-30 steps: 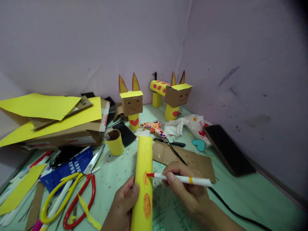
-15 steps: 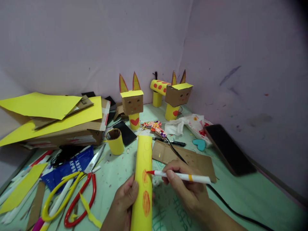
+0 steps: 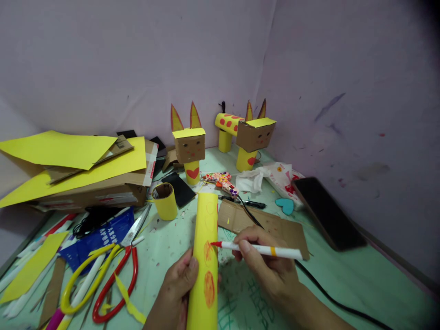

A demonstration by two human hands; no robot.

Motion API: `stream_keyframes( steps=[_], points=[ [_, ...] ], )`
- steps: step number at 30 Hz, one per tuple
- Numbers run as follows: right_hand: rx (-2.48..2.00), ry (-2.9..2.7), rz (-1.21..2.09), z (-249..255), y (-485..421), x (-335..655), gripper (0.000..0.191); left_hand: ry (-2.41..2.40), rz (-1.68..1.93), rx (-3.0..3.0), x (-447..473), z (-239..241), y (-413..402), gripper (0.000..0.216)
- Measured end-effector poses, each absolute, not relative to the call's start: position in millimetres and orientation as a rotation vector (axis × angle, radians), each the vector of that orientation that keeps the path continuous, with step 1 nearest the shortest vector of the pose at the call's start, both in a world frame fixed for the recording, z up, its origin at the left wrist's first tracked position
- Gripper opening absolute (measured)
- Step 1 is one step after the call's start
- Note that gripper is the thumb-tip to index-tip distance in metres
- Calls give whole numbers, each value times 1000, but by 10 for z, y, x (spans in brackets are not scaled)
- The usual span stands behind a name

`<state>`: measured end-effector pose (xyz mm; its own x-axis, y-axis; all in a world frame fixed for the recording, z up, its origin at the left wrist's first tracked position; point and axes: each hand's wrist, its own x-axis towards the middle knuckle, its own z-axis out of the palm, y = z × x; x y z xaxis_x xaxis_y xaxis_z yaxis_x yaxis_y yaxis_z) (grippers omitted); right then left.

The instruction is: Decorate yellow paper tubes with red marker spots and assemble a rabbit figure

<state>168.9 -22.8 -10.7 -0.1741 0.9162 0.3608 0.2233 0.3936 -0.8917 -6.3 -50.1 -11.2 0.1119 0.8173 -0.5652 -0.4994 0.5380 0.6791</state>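
My left hand (image 3: 180, 286) is wrapped round the lower part of a yellow paper-covered tube (image 3: 202, 229), which points away from me. Orange-red ovals run along the tube's right side, and fainter outlines show above them. Between the thumb and fingers of my right hand (image 3: 266, 263) is a white marker (image 3: 257, 249) with a red tip. That tip touches the tube at the edge of the upper coloured oval. Beyond the tube stand a short yellow roll (image 3: 165, 206) and a cardboard animal head on a yellow neck (image 3: 190, 149).
Red-and-yellow-handled scissors (image 3: 132, 250) lie left, near markers and a blue packet (image 3: 103, 236). Yellow sheets (image 3: 62, 149) cover a cardboard box behind them. A glue gun (image 3: 225, 183) trails a black cord rightward. A phone (image 3: 326, 213) and a cardboard strip (image 3: 264, 222) lie right.
The marker and my right hand have shifted very slightly up and to the right along the oval. My left hand keeps its hold on the tube.
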Motion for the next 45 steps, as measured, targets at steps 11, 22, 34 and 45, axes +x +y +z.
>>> stream_keyframes(
  steps=[11,22,34,45],
  points=[
    [-1001,-1680,868,-120,-216,1687,16,1054,989,362,-75,-125,-501,56],
    [-1031,-1649,923,-109,-235,1690,20,1116,1024,293,-56,-118,-484,58],
    [-1055,-1630,915,-97,-226,1688,20,1094,1001,293,-74,-100,-499,57],
    [-1076,-1632,933,-91,-230,1693,22,1064,1001,306,-69,-121,-505,54]
  ],
)
